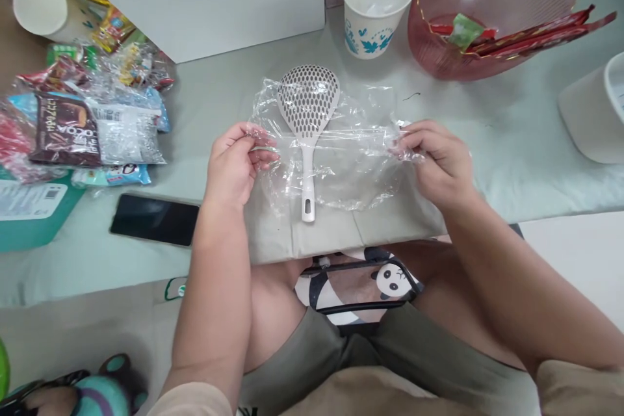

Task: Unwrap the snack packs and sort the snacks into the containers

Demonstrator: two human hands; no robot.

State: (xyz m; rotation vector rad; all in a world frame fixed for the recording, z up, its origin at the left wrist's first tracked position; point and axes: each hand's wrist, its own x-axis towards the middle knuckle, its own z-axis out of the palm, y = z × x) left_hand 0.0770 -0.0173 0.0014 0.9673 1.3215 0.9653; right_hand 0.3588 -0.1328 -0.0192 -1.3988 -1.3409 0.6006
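A clear plastic bag (361, 162) is stretched sideways between my two hands, just above the table's front edge. My left hand (238, 159) pinches its left side, and my right hand (433, 156) grips the right end between thumb and fingers. A pale skimmer spoon (308, 143) with a perforated bowl lies at the bag's left half, bowl toward the back and handle toward me. The film overlaps it in places; I cannot tell whether the spoon is inside the bag or beneath it. Neither hand touches the spoon.
A paper cup (370, 39) and a red translucent bowl (439, 52) with packets stand behind. A white box (234, 6) is back left. Wrapped snacks (68, 127) and a phone (156, 219) lie left; a white container (592, 110) stands right.
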